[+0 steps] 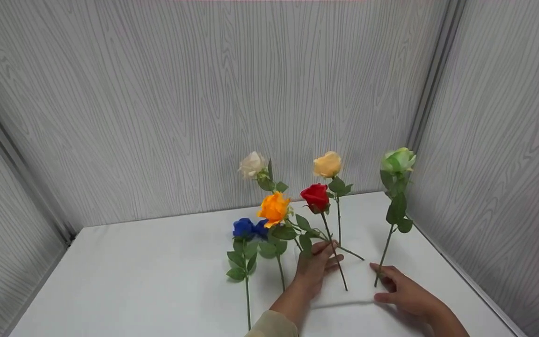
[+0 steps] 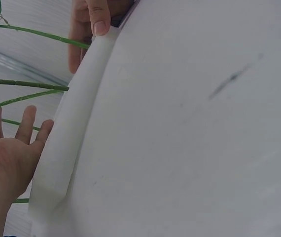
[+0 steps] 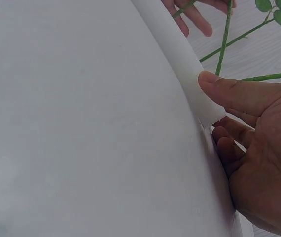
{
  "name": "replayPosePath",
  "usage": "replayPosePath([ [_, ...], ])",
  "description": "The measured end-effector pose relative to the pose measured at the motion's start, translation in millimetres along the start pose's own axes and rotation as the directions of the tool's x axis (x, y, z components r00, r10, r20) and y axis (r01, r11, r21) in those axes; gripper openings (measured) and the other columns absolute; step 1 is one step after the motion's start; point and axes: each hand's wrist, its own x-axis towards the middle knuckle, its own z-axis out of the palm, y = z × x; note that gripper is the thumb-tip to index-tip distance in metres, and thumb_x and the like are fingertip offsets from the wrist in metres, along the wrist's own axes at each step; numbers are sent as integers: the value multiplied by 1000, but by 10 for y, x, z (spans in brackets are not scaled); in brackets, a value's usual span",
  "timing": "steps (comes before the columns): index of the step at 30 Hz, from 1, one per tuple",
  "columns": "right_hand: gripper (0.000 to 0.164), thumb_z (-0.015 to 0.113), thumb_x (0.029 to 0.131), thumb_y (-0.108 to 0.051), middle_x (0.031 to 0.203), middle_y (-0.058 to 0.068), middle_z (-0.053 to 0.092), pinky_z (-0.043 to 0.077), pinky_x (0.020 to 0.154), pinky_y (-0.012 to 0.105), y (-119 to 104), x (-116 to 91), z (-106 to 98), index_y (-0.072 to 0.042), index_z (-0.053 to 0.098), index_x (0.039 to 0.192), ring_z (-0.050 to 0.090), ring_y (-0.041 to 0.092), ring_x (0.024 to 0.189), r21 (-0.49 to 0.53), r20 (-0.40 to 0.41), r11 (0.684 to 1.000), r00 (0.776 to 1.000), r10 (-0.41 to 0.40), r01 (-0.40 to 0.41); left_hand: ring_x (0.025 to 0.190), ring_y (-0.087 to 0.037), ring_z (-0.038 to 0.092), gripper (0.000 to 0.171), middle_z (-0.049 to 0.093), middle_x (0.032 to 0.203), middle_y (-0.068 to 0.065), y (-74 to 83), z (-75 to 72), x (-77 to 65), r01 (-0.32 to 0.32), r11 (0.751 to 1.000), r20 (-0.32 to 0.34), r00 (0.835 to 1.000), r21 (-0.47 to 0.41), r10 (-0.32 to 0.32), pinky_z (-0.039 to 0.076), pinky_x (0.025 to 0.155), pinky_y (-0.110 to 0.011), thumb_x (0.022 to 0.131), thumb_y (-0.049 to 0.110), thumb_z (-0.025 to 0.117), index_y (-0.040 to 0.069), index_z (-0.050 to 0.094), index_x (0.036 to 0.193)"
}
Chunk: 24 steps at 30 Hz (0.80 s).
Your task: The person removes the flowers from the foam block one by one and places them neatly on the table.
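Note:
My left hand (image 1: 318, 264) pinches a thin green rose stem (image 1: 351, 253) that slants toward the right; which bloom it belongs to I cannot tell. Around it are a white rose (image 1: 252, 165) and an orange rose (image 1: 274, 208). My right hand (image 3: 263, 133) grips the right end of a thick white slab (image 3: 180, 59), thumb on its edge and the other fingers curled at the corner. Upright over the slab stand a red rose (image 1: 315, 197), a peach rose (image 1: 328, 164) and a green rose (image 1: 398, 160), its stem beside the right fingers.
Two blue roses, one (image 1: 243, 228) left of the other (image 1: 261, 228), have leafy stems pointing toward me, left of my left forearm. The white table (image 1: 148, 276) meets grey wood-grain panels (image 1: 204, 93) at the back and sides.

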Motion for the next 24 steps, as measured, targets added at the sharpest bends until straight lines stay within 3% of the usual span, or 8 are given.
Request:
replayPosePath([
  [4,91,87,92,-34,149,18,53,48,112,38,1,8,3,-9,41,166,52,36,138,-14,0,1000,1000,12,-12,112,-36,80,26,82,120,-9,-4,-10,-3,-2,999,-30,1000,-40,0,67,98,-46,99,21,81,7,80,122],
  [10,89,85,94,-30,143,19,54,46,100,19,22,-9,4,-4,39,166,52,30,130,-16,4,999,999,-45,45,119,-40,78,22,80,119,-13,-11,-33,-23,-56,998,-57,997,-2,56,67,98,-43,103,17,76,2,77,119],
  [14,90,85,94,-30,146,21,52,47,102,21,26,-3,-1,-6,38,167,52,35,135,0,12,999,999,-40,40,117,-39,78,22,79,113,-9,23,-48,-32,-78,997,-76,994,13,79,66,100,-45,104,18,75,1,77,117],
  [18,91,87,93,-32,150,20,51,47,106,24,21,5,-1,-10,39,167,50,39,141,10,19,1000,1000,-9,9,110,-28,81,20,79,112,-9,69,-51,-38,-112,990,-79,990,80,119,67,98,-43,104,18,74,2,77,116],
  [21,89,86,94,-31,150,20,52,46,102,17,24,2,-1,-9,39,167,50,39,140,8,21,1000,1000,-20,20,107,-18,79,18,80,111,-8,100,-51,-45,-139,980,-81,985,143,151,68,95,-39,104,17,73,4,78,115],
  [24,88,85,95,-29,148,21,52,44,97,12,26,-4,1,-7,39,167,50,38,139,11,21,999,999,-36,36,108,-16,78,17,80,111,-6,121,-57,-59,-160,969,-73,982,188,176,68,93,-36,104,17,73,4,77,115],
])
